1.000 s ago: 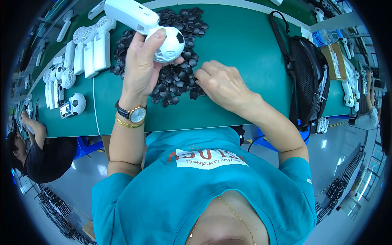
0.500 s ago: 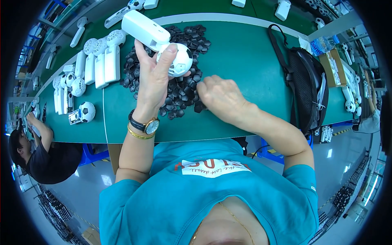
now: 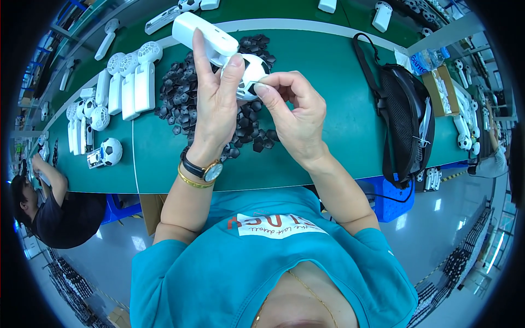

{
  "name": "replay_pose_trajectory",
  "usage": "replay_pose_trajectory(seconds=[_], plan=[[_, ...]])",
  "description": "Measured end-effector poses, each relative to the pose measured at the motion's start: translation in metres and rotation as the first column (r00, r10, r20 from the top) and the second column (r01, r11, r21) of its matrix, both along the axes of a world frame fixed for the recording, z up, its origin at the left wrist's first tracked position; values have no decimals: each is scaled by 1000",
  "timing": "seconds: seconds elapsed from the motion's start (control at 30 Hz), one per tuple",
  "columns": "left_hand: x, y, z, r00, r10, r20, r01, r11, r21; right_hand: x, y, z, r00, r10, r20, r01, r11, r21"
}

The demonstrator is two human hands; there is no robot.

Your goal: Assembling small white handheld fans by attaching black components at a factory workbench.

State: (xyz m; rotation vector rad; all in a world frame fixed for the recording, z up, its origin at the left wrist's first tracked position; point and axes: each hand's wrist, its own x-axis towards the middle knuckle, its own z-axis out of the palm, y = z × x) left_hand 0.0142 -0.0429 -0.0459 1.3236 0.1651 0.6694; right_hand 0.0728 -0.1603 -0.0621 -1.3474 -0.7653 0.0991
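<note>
My left hand [image 3: 215, 109] is closed round a white handheld device [image 3: 203, 37] with a football-shaped head [image 3: 256, 68], held tilted above the table. Against the lower right of that head, my right hand [image 3: 301, 117] pinches a small black pentagon piece [image 3: 253, 87] between thumb and forefinger. The fingers partly hide the piece, so I cannot tell how it sits on the ball. Beneath both hands spreads a loose pile of black pentagon pieces [image 3: 178, 93] on the green table.
Several white devices with round grille heads [image 3: 145, 85] lie left. Nearer is a football-headed part [image 3: 112, 151]. On the right are a black bag [image 3: 407, 120], a water bottle [image 3: 429, 60] and a cardboard box [image 3: 440, 93]. A co-worker [image 3: 60, 202] sits far left.
My right hand has risen from the pile's right edge to the football-shaped head, with a black pentagon piece now visible in its pinch. My left hand has shifted slightly right with the device.
</note>
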Motion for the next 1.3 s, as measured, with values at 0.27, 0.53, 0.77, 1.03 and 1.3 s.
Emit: replay_pose_trajectory(seconds=[0.27, 0.53, 0.77, 1.03, 1.3], plan=[[-5, -1, -1, 995, -79, -66, 74, 994, -77, -1, 3, 0, 998, -62, 29, 64, 996, -54], [-16, 14, 9, 974, -153, -168, 187, 960, 208, 21, -8, 9, 983, 105, -150, -125, 984, -130], [-18, 16, 22, 994, -57, -97, 44, 990, -130, 17, -50, -12, 955, 231, 187, -118, 871, -477], [-18, 17, 16, 997, -61, -48, 52, 984, -173, 1, -62, -22, 755, 397, 522, -14, 806, -592], [-15, 20, 16, 991, -136, -22, 127, 964, -235, 2, -55, -22, 756, 423, 499, 6, 758, -652]])
